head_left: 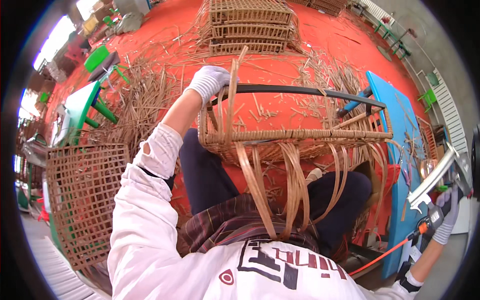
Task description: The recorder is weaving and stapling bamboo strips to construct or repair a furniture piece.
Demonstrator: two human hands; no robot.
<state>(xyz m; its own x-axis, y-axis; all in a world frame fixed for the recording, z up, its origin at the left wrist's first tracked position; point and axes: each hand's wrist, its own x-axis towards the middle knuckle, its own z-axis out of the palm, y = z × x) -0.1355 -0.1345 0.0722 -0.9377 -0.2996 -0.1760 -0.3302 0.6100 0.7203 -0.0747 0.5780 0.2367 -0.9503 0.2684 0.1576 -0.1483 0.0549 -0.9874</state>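
- Wicker is making up one half-woven basket (295,135), which is lying across the person's lap, with its rim toward the chest and several loose strands hanging down over the knees.
- One dark metal frame bar (300,90) is running along the far side of the basket.
- One left hand (211,81), in a white glove, is closing its fingers around the far corner of the basket where the bar meets an upright cane.
- One right hand (447,212), in a grey glove, is gripping one silver nail gun (437,177) out to the right, well apart from the basket; fingers are wrapped tight on its handle.
- One orange hose (385,255) is trailing from the tool's base.
- Three finished wicker trays (250,27) are sitting stacked on the red floor (330,37) beyond.
- One flat woven lattice panel (82,197) is leaning at the left.
- One blue board (395,112) is lying at the right.
- Cane scraps (145,95) are littering the floor, too many to count.
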